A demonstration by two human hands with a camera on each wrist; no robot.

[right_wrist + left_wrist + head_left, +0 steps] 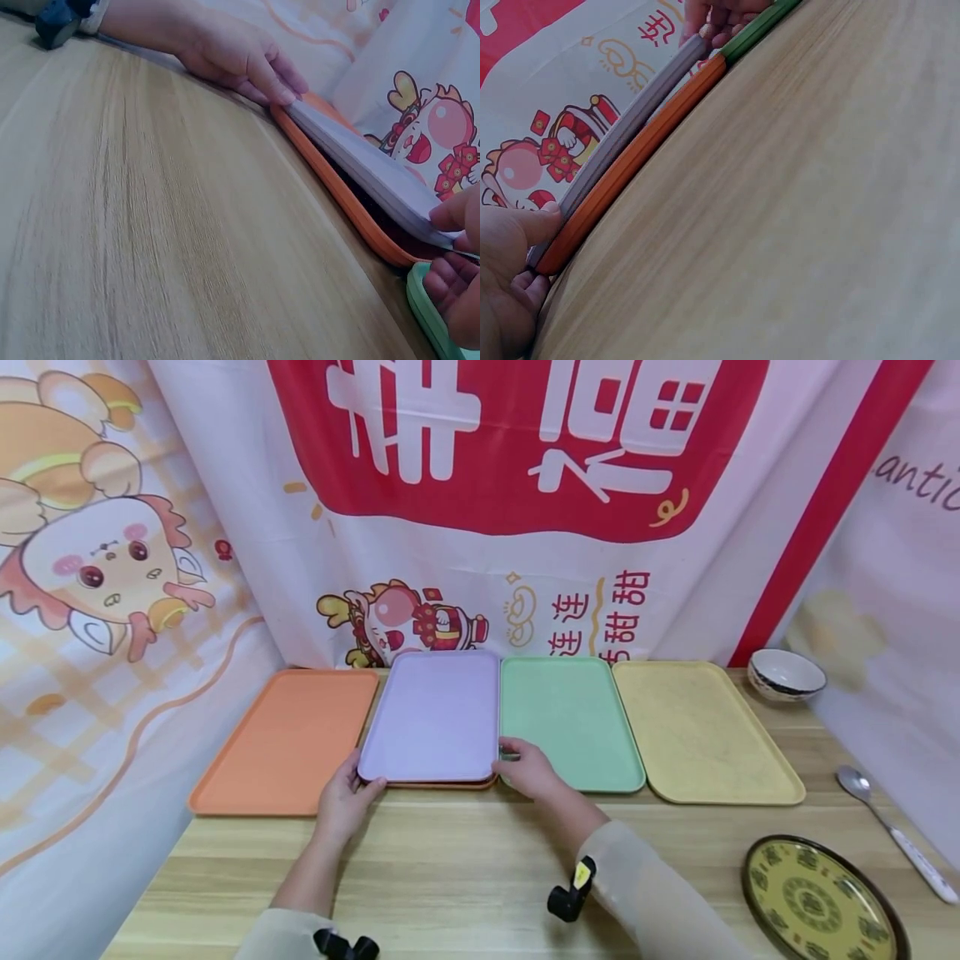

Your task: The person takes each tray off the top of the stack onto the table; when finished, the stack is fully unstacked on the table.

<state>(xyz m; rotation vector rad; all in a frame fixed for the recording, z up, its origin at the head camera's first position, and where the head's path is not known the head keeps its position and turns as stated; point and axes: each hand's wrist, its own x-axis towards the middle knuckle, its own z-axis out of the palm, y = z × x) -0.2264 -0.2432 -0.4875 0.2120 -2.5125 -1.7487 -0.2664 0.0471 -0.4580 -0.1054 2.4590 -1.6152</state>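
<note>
A lavender tray [433, 718] lies just above an orange tray [641, 169], with a narrow gap between their rims in both wrist views. At the lavender tray's front left corner, my left hand [347, 802] grips the rim, thumb on top. My right hand [531, 770] pinches the rim near the front right corner, thumb above and fingers below. In the right wrist view the lavender tray [367, 161] is slightly raised at the right-hand end. Most of the lower orange tray is hidden.
Another orange tray [288, 743] lies to the left. A green tray [572, 724] and a yellow tray [705, 732] stand on the right. Farther right are a bowl [786, 675], a spoon [896, 835] and a patterned plate [821, 897]. Printed cloth [420, 560] hangs behind the wooden table [450, 868].
</note>
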